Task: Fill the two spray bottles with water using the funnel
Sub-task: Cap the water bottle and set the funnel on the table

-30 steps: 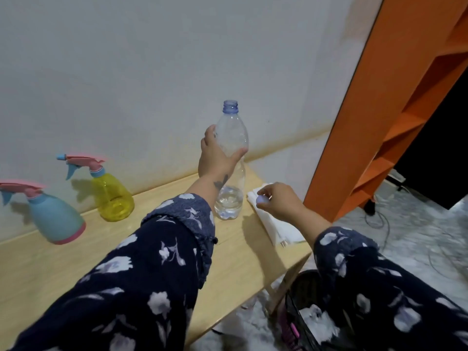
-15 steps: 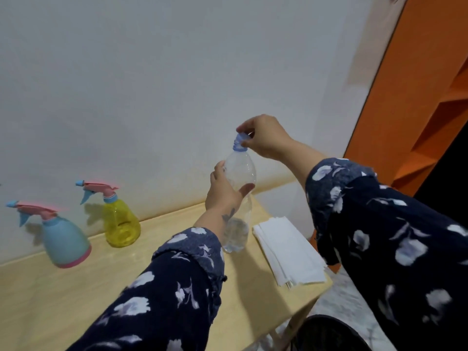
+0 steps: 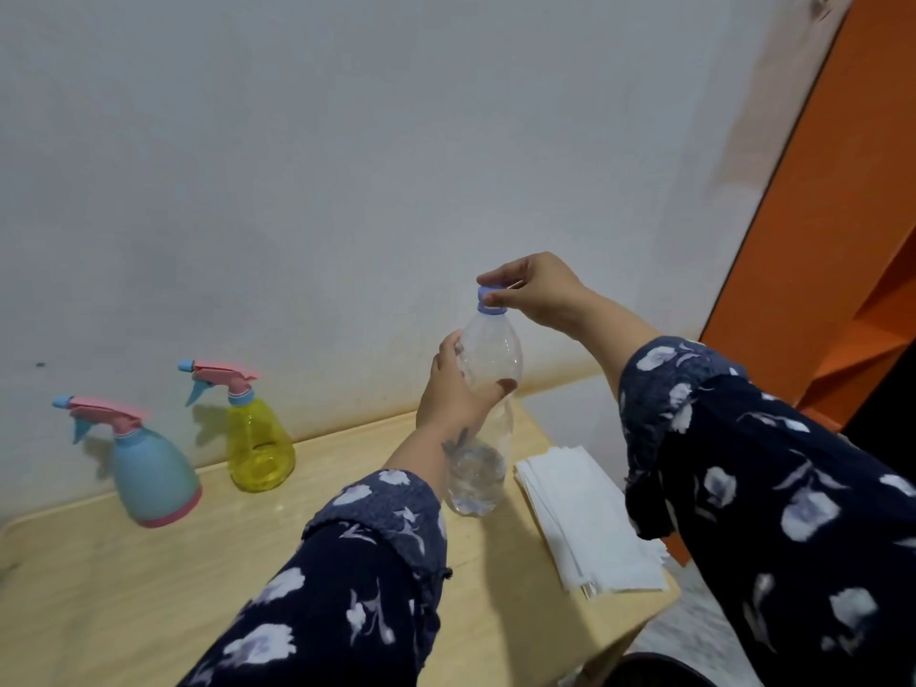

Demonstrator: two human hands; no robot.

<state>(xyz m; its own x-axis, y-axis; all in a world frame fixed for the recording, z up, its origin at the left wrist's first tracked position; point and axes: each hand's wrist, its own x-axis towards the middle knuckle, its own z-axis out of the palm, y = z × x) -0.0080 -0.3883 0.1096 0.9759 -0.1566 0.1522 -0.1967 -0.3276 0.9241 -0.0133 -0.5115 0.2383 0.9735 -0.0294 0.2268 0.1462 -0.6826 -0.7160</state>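
Bottle (image 3: 488, 389): upright, axis 12–6, left hand (image 3: 453, 394) clasping its body.
Cap (image 3: 490, 300): 12 o'clock — right hand (image 3: 538, 290) pinching it (turn direction unclear).

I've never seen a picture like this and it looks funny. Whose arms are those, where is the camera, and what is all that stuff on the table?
The camera sits on a person's head, looking forward and down, so you see their own two arms in flowery dark sleeves. No robot here, just bare hands.

The left hand grips a clear water bottle around its middle; there is only a little water at the bottom. The right hand pinches the blue cap on top of it.

On the wooden table stand two spray bottles with pink triggers: a blue spray bottle and a yellow spray bottle. A stack of white paper napkins lies on the right side. I can't see a funnel in this picture.
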